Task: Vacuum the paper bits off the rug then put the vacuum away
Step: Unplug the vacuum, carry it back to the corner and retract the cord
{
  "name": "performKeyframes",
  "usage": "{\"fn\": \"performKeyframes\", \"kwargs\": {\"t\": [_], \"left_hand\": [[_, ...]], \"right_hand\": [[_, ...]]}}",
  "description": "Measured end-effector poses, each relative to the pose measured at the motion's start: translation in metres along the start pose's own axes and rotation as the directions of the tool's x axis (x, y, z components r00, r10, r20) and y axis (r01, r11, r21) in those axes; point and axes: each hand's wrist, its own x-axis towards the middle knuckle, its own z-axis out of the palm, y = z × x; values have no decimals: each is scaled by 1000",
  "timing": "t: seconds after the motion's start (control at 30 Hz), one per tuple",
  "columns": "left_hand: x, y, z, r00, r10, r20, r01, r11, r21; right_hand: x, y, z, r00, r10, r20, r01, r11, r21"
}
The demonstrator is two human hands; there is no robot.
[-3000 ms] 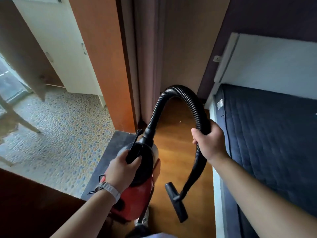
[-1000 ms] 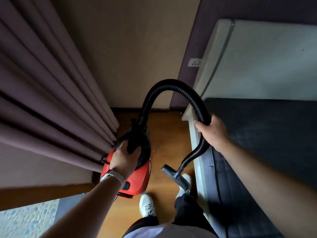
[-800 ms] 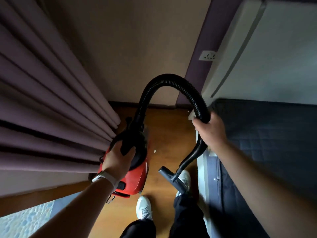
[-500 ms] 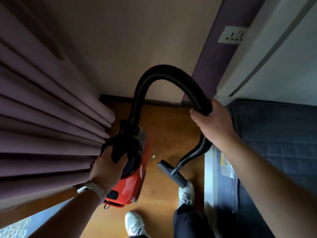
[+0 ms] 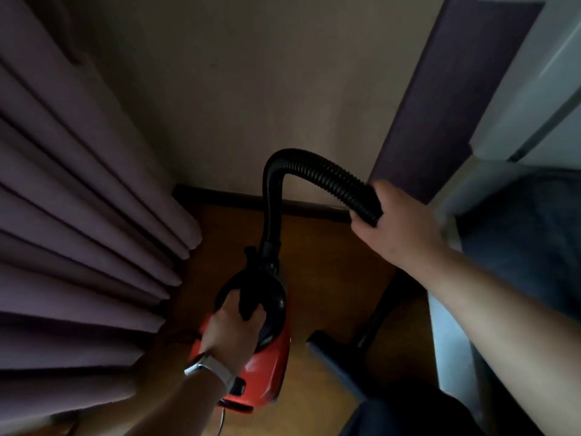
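Observation:
A red and black canister vacuum (image 5: 270,366) sits low over the wooden floor (image 5: 327,278), in a corner between a curtain and a bed. My left hand (image 5: 232,332) grips its black top handle. The ribbed black hose (image 5: 314,174) arches up from the vacuum's front and over to the right, where my right hand (image 5: 393,228) grips it. Below that hand the black tube runs down to the floor nozzle (image 5: 333,360), which lies blurred near the floor at lower centre. No rug or paper bits show.
Mauve curtain folds (image 5: 78,215) fill the left side, close to the vacuum. A beige wall (image 5: 251,89) with a dark skirting closes the corner ahead. A bed with a dark quilted cover (image 5: 528,240) and pale headboard (image 5: 534,89) stands at right.
I have moved deeper into the corner. The vacuum has dropped lower toward the floor and my right hand has carried the hose forward and to the right. Both grips are unchanged.

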Motion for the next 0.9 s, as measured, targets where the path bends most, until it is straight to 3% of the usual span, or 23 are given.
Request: {"fn": "performKeyframes", "kwargs": {"t": [0.2,0.53,0.77,0.9], "left_hand": [[19,-35,63,999,22,-24,-22,1000,-8],[28,-61,87,1000,26,2,-26,1000,-13],[55,-80,94,993,47,110,-12,953,-302],[60,-87,93,984,49,173,22,922,-386]], "right_hand": [[-14,41,67,990,-68,-123,61,997,-56],[-27,48,92,982,-69,-176,57,996,-72],[-12,41,111,989,-59,-132,52,997,-59],[-8,35,113,977,-87,-195,77,995,-58]]}}
